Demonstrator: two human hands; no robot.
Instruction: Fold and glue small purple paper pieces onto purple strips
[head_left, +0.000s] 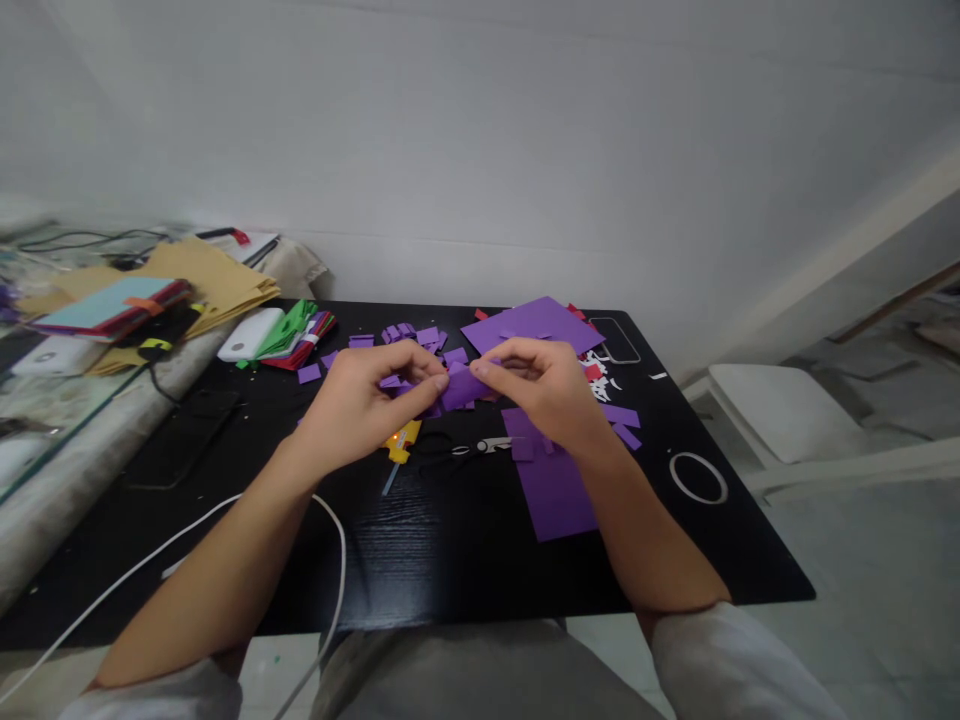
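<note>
A small purple paper piece [461,389] is held up over the table between both hands. My left hand [375,400] pinches its left end between thumb and fingers. My right hand [544,385] grips the right end the same way. Below the hands lies a yellow glue gun [403,440] with a clear glue stick showing at its rear. Beside it rest dark-handled pliers [450,452] and scissors-like cutters [496,444]. Several small purple paper pieces [309,373] are scattered behind and around the left hand.
Purple sheets [551,490] lie under my right forearm, and another purple sheet [532,325] at the back. White paper scraps [598,385] sit right of my hand. A white cable [341,540] crosses the front left of the black table [420,560]. Folded coloured papers [289,335] lie at left.
</note>
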